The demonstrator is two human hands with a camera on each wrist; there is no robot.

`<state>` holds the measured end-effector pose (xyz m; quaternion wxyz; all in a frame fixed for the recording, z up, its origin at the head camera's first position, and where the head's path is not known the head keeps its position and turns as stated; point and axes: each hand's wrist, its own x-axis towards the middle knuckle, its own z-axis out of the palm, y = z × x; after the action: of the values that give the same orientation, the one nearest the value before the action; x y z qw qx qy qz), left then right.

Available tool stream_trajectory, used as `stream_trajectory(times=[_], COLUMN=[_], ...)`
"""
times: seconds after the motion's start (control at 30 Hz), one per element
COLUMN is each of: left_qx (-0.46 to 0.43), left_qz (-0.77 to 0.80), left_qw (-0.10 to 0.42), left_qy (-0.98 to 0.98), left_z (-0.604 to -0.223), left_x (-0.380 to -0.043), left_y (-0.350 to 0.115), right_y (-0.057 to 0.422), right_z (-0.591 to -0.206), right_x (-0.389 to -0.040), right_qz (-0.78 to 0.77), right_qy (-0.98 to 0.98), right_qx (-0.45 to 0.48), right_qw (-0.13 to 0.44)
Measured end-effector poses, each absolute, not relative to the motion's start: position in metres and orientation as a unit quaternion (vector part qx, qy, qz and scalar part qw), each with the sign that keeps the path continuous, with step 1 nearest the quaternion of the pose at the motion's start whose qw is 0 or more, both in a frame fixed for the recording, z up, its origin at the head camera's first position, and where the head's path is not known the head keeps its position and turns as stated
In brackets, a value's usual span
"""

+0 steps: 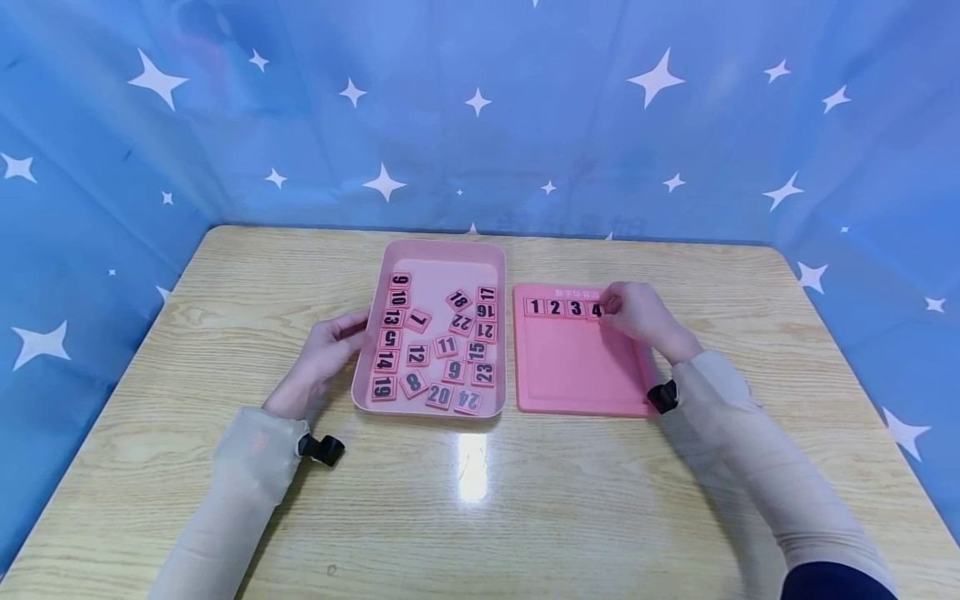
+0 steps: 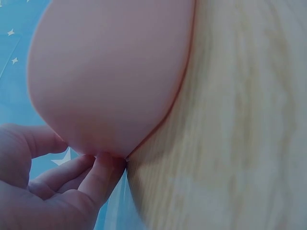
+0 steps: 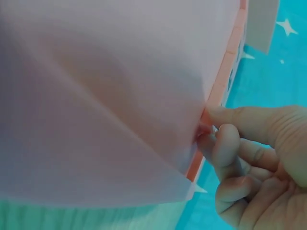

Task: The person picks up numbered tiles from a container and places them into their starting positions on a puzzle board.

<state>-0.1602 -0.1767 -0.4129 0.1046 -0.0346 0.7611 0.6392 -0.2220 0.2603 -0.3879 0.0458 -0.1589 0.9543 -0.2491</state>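
Your right hand [image 1: 641,312] is pinching the 4 tile [image 1: 596,310] between thumb and fingertip, at the right end of the row along the top of the pink board [image 1: 577,367]. Your left hand [image 1: 326,350] is holding the left side of the tray [image 1: 438,275], thumb and fingers closing on its edge. The tray is resting just left of the board on the wooden table [image 1: 600,508].

To be setting this tile well, you should probably be sliding it left against the 3 tile [image 1: 575,308] and up to the board's top border, then pressing it flat before loosening your fingers. Your knuckles are covering its right side, so you may want to be checking that edge; whether it is lying fully flat, I cannot tell. A light grip is likely serving best, since a sideways nudge could be skewing the row.

Counting up, you are working with one tray, one board and twenty-four tiles. Four are standing in line on the board, reading 1 to 4. Twenty are lying in the tray: six down the left wall, five down the right, nine scattered between, many turned sideways or upside down. You are wearing two black wrist pieces [image 1: 322,450], one per arm.
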Motion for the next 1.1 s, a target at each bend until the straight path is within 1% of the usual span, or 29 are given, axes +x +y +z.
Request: stream_trajectory(times=[0.07,0.1,0.43,0.63,0.67,0.9,1.1], left_qx=[-0.036,-0.036,-0.037,-0.042,-0.042,-0.037,-0.038], left_qz=[0.641,0.641,0.637,0.636,0.635,0.637,0.634], left_qw=[0.105,0.105,0.11,0.116,0.116,0.109,0.111], left_qy=[0.76,0.759,0.762,0.762,0.763,0.762,0.764], left_z=[-0.413,-0.413,-0.414,-0.415,-0.414,-0.412,-0.411], left_x=[-0.16,-0.161,-0.162,-0.162,-0.162,-0.16,-0.16], left_y=[-0.177,-0.177,-0.179,-0.179,-0.179,-0.178,-0.177], right_y=[0.26,0.261,0.259,0.251,0.247,0.194,0.142], right_z=[-0.388,-0.388,-0.378,-0.353,-0.349,-0.328,-0.318], right_x=[-0.223,-0.224,-0.227,-0.229,-0.23,-0.241,-0.25], right_qz=[-0.249,-0.251,-0.252,-0.27,-0.27,-0.327,-0.369], right_qy=[0.955,0.955,0.956,0.955,0.954,0.931,0.909], right_qx=[-0.151,-0.144,-0.126,-0.119,-0.126,-0.15,-0.184], right_qw=[0.047,0.061,0.078,0.033,0.03,0.065,0.063])
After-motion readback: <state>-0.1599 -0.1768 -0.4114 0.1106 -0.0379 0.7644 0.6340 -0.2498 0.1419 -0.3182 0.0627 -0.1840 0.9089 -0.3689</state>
